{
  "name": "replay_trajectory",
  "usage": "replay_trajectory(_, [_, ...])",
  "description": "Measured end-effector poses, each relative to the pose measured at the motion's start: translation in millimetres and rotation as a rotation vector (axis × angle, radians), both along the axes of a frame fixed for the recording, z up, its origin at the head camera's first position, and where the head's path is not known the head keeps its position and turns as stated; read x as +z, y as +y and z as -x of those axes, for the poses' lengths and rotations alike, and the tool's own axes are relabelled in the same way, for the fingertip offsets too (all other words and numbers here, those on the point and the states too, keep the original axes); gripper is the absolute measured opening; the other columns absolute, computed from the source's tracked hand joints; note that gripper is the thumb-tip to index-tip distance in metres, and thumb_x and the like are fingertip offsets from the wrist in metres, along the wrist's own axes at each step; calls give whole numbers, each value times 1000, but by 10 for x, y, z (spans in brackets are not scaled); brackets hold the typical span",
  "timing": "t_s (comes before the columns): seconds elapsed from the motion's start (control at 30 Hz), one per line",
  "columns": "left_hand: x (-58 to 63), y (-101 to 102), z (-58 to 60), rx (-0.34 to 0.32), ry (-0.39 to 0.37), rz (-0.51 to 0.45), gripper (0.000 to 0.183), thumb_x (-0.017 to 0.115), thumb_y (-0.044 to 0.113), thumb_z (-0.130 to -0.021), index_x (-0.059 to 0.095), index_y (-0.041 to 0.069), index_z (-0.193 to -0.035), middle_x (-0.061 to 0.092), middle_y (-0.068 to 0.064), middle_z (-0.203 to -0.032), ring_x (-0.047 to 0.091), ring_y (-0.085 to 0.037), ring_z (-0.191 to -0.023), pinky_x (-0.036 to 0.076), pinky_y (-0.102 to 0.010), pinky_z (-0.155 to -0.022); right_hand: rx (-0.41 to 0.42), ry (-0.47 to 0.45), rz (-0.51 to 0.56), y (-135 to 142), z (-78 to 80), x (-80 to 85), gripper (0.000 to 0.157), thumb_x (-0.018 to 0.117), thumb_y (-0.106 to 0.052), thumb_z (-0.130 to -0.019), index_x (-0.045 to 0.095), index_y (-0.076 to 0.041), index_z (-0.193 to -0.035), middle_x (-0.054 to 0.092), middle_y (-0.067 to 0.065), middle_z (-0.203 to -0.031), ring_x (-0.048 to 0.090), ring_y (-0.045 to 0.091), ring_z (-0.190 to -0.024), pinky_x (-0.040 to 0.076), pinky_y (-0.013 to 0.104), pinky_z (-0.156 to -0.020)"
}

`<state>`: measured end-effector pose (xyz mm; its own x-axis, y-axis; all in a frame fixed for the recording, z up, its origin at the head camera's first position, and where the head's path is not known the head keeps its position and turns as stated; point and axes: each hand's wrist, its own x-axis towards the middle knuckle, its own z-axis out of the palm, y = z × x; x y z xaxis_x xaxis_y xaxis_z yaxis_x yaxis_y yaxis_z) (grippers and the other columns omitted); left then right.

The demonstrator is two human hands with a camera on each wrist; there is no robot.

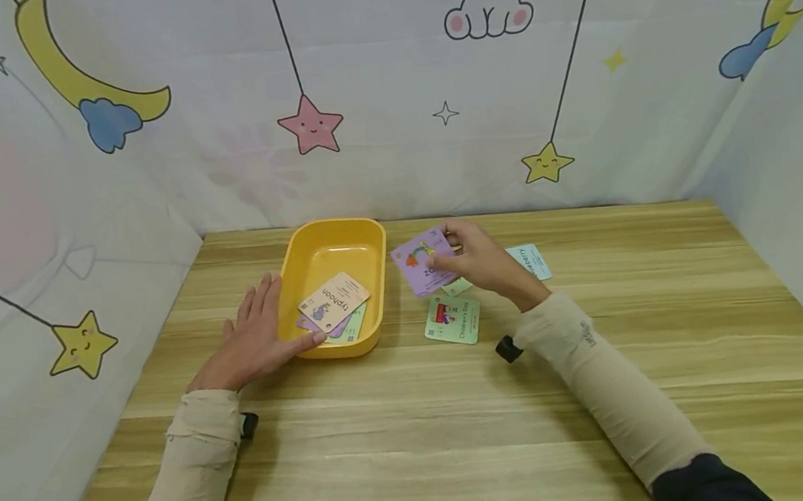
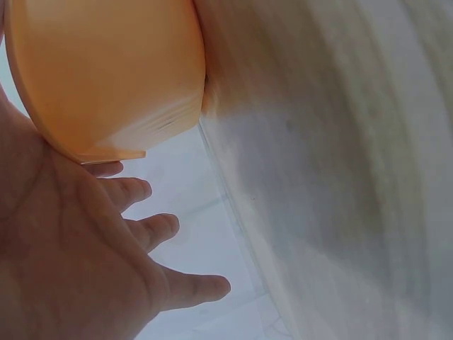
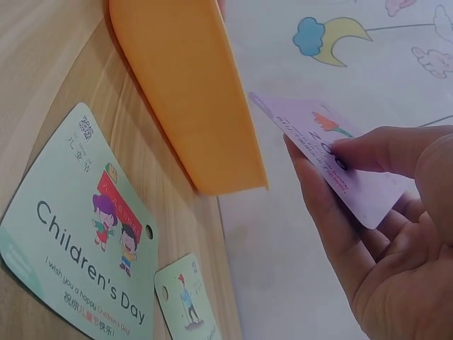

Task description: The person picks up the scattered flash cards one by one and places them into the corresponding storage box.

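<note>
Card [image 1: 412, 270] in right hand [image 1: 485, 262], tray [image 1: 336, 260], cards [image 1: 451, 322] nearby

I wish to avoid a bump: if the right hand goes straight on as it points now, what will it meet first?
The right hand would probably bring the purple card against the yellow tray first; height is unclear, so it might pass above.

In your tray [image 1: 332, 259] the typhoon card [image 1: 334, 300] overlies other cards [image 1: 356, 326]; around the tray, your left hand [image 1: 254, 335] touches at eight o'clock, your right hand [image 1: 481, 257] holds the zoo card [image 1: 412, 262] at three, the Children's Day card [image 1: 451, 320] lies at four, the blueberry card [image 1: 535, 262] farther at three
</note>
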<state>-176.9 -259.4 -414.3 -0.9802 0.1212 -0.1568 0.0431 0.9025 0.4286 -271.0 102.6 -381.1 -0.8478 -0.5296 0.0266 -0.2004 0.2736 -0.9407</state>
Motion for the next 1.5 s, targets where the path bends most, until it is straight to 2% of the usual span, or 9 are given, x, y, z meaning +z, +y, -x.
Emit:
replay_trajectory(0.27, [0,5,-3,2,-8,7,123,60,77,-84,-6,9,-163,-9,-18,-170,-4,-48,-154,3,-84,-107,2,4,32,-74,52,-92,24,65,-5,-98,58,0,-120,69,18,-108,72,27,-92,62,36,-74])
replay_trajectory(0.53, [-5,10,-30,11,-25,1,122,61,74,-85,-6,9,-163,-9,-20,-170,-4,-49,-153,3,-84,-107,12,21,5,-188,50,-99,26,65,-5,-98,58,-1,-122,69,17,-109,71,26,-92,61,34,-73])
replay_trajectory(0.87, [-20,17,-18,4,-14,3,122,59,77,-85,-6,9,-163,-9,-18,-170,-3,-50,-153,4,-85,-106,38,-10,26,-336,80,-88,26,66,-3,-97,58,0,-121,67,16,-110,70,26,-91,62,36,-74])
replay_trajectory(1.13, [13,39,0,5,-14,6,123,59,77,-85,-7,9,-163,-11,-17,-170,-4,-52,-152,2,-85,-106,36,-31,30,-443,75,-48,28,67,-2,-96,57,1,-122,66,16,-112,70,26,-93,62,35,-78])
replay_trajectory(1.5, [5,42,2,0,-9,6,122,59,76,-86,-6,8,-163,-11,-17,-170,-4,-51,-153,2,-85,-106,38,4,31,-564,80,-89,25,67,-8,-97,58,-1,-120,65,15,-115,69,24,-100,61,34,-82])
